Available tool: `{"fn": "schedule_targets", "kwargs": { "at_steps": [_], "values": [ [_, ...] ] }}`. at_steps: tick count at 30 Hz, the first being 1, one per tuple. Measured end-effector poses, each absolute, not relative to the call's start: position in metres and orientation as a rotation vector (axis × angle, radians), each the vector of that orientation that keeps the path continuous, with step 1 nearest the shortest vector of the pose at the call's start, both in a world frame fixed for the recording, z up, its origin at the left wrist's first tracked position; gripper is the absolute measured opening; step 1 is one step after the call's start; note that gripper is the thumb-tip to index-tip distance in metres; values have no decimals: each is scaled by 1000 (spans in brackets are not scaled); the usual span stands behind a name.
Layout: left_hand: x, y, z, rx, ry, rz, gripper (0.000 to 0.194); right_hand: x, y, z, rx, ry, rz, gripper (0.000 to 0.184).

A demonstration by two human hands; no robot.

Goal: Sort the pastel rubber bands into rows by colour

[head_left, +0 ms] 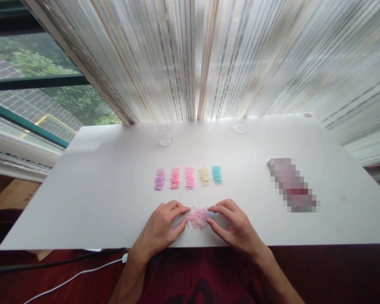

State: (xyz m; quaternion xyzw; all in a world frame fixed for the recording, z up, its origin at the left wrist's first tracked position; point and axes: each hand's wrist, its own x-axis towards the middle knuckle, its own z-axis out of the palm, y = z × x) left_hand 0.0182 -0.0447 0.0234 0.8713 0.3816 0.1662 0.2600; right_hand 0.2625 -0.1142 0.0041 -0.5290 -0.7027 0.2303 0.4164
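A mixed pile of tiny pastel pieces [198, 217], perhaps small rubber bands, lies near the table's front edge. My left hand [164, 223] touches its left side, with thumb and forefinger apart. On the pile's right side, my right hand [232, 223] rests in a similar pose, its fingertips at the edge. Beyond the hands, pieces are lined up by colour in short columns: purple [160, 179], coral [175, 178], pink [189, 177], pale yellow [204, 177] and turquoise [217, 175]. Nothing is visibly lifted by either hand.
A clear round container [164, 137] stands at the back of the white table [91, 190], and a clear lid-like disc [240, 127] lies farther right. A blurred-out flat object [293, 185] is on the right. Striped curtains [196, 59] hang behind. A white cable [79, 274] runs below the front edge.
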Motion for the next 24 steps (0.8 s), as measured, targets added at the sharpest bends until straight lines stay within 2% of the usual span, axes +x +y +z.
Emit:
{"fn": "schedule_targets", "kwargs": {
  "at_steps": [4,11,24],
  "values": [
    [20,-46,22,2397,1035,431,24,261,-120,5,-1328,-1785,598,22],
    [20,-45,16,2400,1066,458,13,254,-119,1,-1313,-1800,578,17],
    [15,-51,22,2354,1064,402,16,240,-131,2,-1289,-1963,451,18]
  ]
}}
